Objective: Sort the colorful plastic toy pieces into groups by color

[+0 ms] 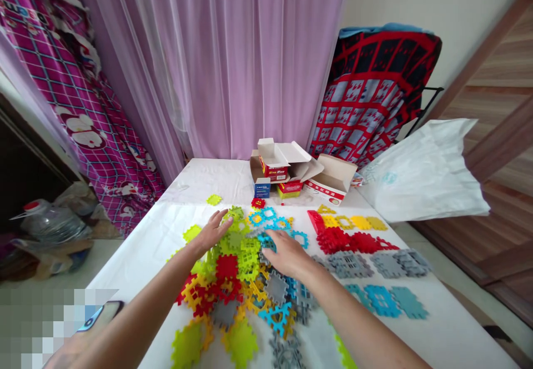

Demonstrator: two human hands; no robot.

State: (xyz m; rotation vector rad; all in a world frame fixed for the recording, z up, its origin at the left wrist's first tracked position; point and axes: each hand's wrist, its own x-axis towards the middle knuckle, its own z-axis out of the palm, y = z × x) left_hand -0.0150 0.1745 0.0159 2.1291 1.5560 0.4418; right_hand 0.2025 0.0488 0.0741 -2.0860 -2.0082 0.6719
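Observation:
My left hand (214,230) is over the lime-green part of a heap, fingers stretched out and apart, holding nothing I can see. To its right, my right hand (285,251) reaches down to the heap, thumb and fingers apart, near blue interlocking pieces (277,222) and a grey piece (255,232). Its fingertips are partly hidden and slightly blurred. The heap mixes flat notched plastic building pieces: lime-green pieces (249,258), red pieces (227,268), yellow pieces (195,292) and a grey square piece (276,287).
Sorted rows lie on the right: yellow pieces (362,223), red pieces (353,242), grey pieces (397,263) and blue pieces (381,300). Open cardboard boxes (328,177) stand at the back of the white table (137,247). A white plastic bag (425,174) is at the right edge.

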